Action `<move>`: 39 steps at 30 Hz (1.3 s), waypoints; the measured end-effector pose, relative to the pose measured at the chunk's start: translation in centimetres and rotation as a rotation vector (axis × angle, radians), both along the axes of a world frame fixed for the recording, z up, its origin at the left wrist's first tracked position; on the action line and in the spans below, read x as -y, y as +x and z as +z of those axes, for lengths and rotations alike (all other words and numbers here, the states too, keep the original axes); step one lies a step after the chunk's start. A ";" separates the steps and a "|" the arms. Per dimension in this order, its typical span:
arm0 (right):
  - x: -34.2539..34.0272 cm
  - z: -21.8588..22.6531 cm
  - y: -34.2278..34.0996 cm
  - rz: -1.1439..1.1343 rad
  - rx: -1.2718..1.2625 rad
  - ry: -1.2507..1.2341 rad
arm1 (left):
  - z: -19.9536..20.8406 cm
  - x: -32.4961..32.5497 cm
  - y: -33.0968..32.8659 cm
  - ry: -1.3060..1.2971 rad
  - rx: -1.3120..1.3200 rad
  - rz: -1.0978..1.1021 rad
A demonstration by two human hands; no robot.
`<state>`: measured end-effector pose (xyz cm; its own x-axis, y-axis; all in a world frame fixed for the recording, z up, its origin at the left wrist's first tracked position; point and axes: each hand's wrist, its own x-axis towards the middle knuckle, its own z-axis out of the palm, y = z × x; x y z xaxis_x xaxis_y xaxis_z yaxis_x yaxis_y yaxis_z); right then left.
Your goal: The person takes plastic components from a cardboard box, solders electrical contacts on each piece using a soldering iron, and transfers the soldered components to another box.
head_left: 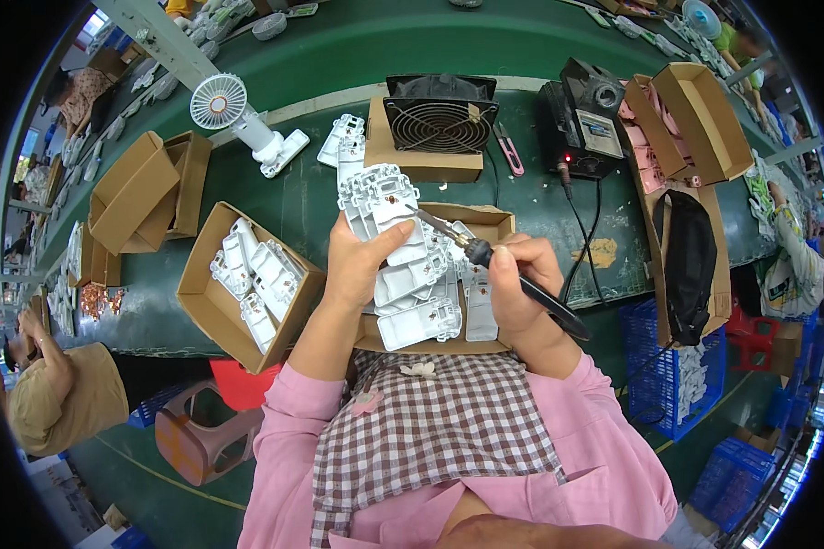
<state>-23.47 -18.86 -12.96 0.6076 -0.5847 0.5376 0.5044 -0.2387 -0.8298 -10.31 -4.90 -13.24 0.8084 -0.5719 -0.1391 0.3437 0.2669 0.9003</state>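
Note:
My left hand [355,261] grips a stack of white plastic housings [380,197], its thumb pressed on the top one and its other fingers hidden beneath. A small brass-coloured piece [392,199] sits in the top housing. Closed around a black-handled soldering iron [554,306], my right hand [526,279] points the tip at the edge of that housing; whether they touch I cannot tell. Under both hands is a cardboard box [496,222] of white housings [421,316]. More housings [343,146] lie just beyond my left hand.
A black fan [439,123] stands on cardboard ahead, beside a pink utility knife [509,151] and a corded soldering station [588,128]. Left are a box [201,265] of housings and a white handheld fan [238,114]. Right are pink parts [648,169] and a black pouch [687,265]. Co-workers sit on both sides.

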 end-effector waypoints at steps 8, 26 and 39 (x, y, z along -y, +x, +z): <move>-0.1 0.1 0.5 -0.024 -0.134 -0.001 | -0.2 -0.2 -0.2 0.045 0.090 0.016; -0.1 0.2 0.6 -0.019 -0.181 -0.040 | -0.3 -0.3 -0.3 0.082 0.100 0.028; -0.1 0.1 0.6 0.010 -0.130 0.017 | -0.3 -0.2 -0.3 0.111 0.128 0.030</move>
